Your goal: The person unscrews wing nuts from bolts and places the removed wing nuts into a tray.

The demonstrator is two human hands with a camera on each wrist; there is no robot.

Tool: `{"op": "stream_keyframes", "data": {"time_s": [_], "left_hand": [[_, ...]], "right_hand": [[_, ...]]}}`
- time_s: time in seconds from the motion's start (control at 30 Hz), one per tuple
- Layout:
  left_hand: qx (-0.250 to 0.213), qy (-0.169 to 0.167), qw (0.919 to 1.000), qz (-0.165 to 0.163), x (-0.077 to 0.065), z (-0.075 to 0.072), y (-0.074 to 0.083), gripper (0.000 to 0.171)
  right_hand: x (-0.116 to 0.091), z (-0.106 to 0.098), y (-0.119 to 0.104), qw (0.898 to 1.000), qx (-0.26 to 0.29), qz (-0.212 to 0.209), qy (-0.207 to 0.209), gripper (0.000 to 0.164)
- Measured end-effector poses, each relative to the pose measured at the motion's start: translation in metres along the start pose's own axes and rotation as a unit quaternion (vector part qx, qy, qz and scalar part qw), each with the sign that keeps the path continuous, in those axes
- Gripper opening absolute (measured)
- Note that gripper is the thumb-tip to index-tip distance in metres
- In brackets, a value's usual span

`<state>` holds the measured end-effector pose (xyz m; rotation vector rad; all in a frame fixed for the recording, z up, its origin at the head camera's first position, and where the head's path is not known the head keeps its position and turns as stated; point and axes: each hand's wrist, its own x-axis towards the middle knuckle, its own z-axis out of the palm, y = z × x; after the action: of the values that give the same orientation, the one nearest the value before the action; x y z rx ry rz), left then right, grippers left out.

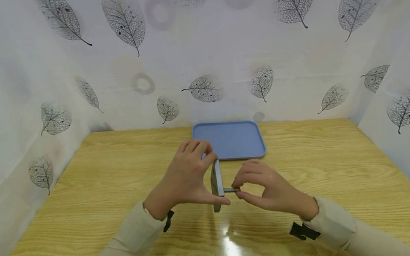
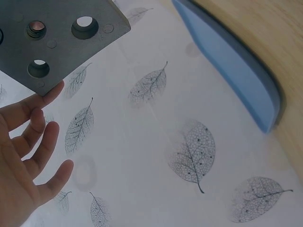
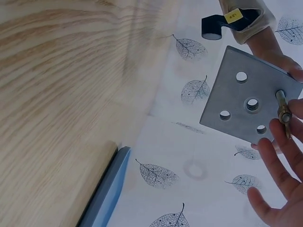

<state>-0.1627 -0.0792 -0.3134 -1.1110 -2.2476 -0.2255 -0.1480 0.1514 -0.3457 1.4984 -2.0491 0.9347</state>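
We hold the plate (image 3: 234,97) above the table (image 1: 346,166): left hand (image 1: 190,180), fingers clamped on its edges; right hand (image 1: 268,186), fingers pinching the bolt (image 1: 230,190) jutting from its face. If that edge grip lets the plate tilt, we could bind the bolt, or drop it.

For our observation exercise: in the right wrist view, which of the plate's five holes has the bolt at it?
The rightmost hole: the bolt, pinched by the right hand, meets the plate there; the other four holes show white through.
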Motion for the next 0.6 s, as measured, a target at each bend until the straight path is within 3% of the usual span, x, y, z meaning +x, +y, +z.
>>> {"op": "stream_keyframes", "data": {"time_s": [0.2, 0.5, 0.6], "left_hand": [[0.002, 0.001, 1.0, 0.002, 0.0002, -0.0003, 0.0007, 0.082], [-0.004, -0.004, 1.0, 0.0, 0.0, -0.001, 0.0007, 0.083], [-0.004, -0.006, 1.0, 0.0, -0.0001, -0.0007, 0.0003, 0.083]], "right_hand": [[0.0014, 0.0026, -0.0014, 0.989, -0.111, -0.09, 0.042, 0.018], [0.0015, 0.0059, -0.0021, 0.934, -0.273, -0.209, 0.093, 0.016], [0.0011, 0.0066, -0.0023, 0.923, -0.295, -0.228, 0.095, 0.017]]}}
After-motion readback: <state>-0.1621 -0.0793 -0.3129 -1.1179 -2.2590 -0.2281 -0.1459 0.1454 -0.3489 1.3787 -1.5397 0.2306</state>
